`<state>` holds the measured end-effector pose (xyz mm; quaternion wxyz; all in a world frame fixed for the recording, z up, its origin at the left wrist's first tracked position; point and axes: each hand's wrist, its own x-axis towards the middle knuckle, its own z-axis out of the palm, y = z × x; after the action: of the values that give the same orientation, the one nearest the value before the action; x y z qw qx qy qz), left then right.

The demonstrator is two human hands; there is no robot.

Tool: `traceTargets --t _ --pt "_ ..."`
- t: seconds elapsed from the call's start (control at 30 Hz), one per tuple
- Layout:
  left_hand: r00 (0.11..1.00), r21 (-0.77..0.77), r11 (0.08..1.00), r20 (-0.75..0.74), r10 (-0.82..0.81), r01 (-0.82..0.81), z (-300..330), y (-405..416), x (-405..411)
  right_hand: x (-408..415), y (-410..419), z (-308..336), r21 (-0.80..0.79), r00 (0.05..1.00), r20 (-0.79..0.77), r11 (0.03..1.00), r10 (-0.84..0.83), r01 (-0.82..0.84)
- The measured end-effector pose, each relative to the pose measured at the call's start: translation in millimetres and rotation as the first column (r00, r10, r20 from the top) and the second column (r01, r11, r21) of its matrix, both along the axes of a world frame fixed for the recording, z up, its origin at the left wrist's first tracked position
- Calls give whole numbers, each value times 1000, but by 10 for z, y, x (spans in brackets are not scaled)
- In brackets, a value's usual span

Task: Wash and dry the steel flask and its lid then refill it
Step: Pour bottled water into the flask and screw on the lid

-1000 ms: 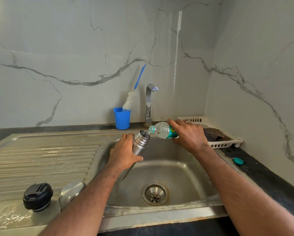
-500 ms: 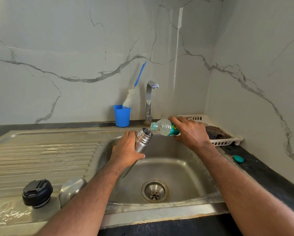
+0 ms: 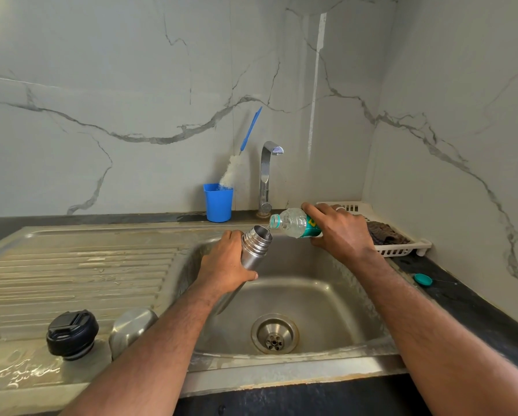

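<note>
A black flask lid (image 3: 72,334) waits at seven o'clock on the draining board. Over the sink (image 3: 281,367), the left hand (image 3: 226,265), fingers wrapped round, tilts the steel flask (image 3: 253,250) toward a plastic water bottle (image 3: 293,225), tipped to pour by the right hand's (image 3: 340,229) curled fingers, so spills drain away.

White marble-look walls (image 3: 131,85) with grey veins meet in a corner on the right, above a dark counter (image 3: 473,310). A steel sink (image 3: 326,298) with a ribbed drainboard (image 3: 77,274) is set into the counter, and a chrome tap (image 3: 266,175) stands behind the basin. A blue cup (image 3: 218,202) holding a brush (image 3: 239,157) stands left of the tap, and a white rack (image 3: 401,247) sits in the corner; the light is soft and even.
</note>
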<state>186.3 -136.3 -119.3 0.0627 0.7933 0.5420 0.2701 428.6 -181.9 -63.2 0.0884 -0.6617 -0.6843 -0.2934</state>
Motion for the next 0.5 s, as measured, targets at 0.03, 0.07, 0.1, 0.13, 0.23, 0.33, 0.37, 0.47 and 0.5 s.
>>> traceTargets --t 0.03,0.07,0.1,0.13,0.23,0.33,0.37,0.47,0.5 --pt "1000 2 1000 -4 -1 1 -2 -2 1 -1 0 2 -1 1000 0 1000 1 -1" --pt "1000 3 1000 -7 -2 2 -6 -3 0 0 0 1 0 1000 1 1000 3 -3" --pt "1000 3 1000 -9 -2 2 -7 -6 -1 1 0 0 1 1000 3 1000 4 -4" --pt "1000 2 1000 -9 -2 2 -9 -8 -4 1 2 -3 3 1000 5 1000 6 -6" --pt "1000 -1 1000 -9 -1 1 -15 -13 -11 1 3 -5 8 1000 11 1000 11 -11" --pt "1000 -2 1000 -9 -3 3 -18 -13 -11 8 7 -8 5 1000 15 1000 15 -15" --pt "1000 -3 1000 -9 -5 5 -19 -13 -10 9 10 -8 5 1000 18 1000 16 -16" --pt "1000 -1 1000 -13 -7 7 -24 -9 -3 17 13 -11 5 1000 21 1000 16 -16" --pt "1000 -1 1000 -15 -6 6 -24 -10 -3 20 11 -12 6 1000 21 1000 17 -17"
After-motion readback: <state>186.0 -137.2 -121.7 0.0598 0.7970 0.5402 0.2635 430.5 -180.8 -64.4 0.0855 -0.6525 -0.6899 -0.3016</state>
